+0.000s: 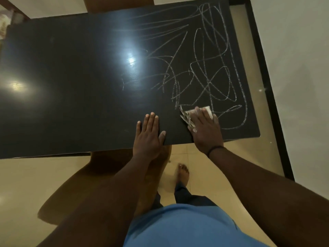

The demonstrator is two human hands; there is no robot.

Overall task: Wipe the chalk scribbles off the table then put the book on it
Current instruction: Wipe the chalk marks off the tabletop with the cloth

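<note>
At the bottom of the frame, nearest to the camera, are the person's blue shirt (187,227) and the two bare forearms, which go up toward the table (71,97). Between the arms one bare foot (183,172) stands on the beige floor.

The left hand (148,134) lies flat at the near edge of the table, just below the centre of the frame, with straight fingers close together and the thumb out to the side; it holds nothing and seems only to steady the body. The right hand (204,129), a little to the right of it, presses a crumpled white cloth (190,115) onto the dark top. The fingers lie flat over the cloth; whether the thumb hooks under it I cannot tell.

The chalk scribbles (204,68) fill the right part of the table, from the upper right of the frame down to the hand. The cloth touches their lowest lines. Most of them are not wiped yet.

The cloth looks soft, light and loose, so I think it will bunch and slide under the palm. It is better to press it with the whole flat hand. The glossy top, with two light reflections on the left, looks slippery. The book is not in view.
</note>
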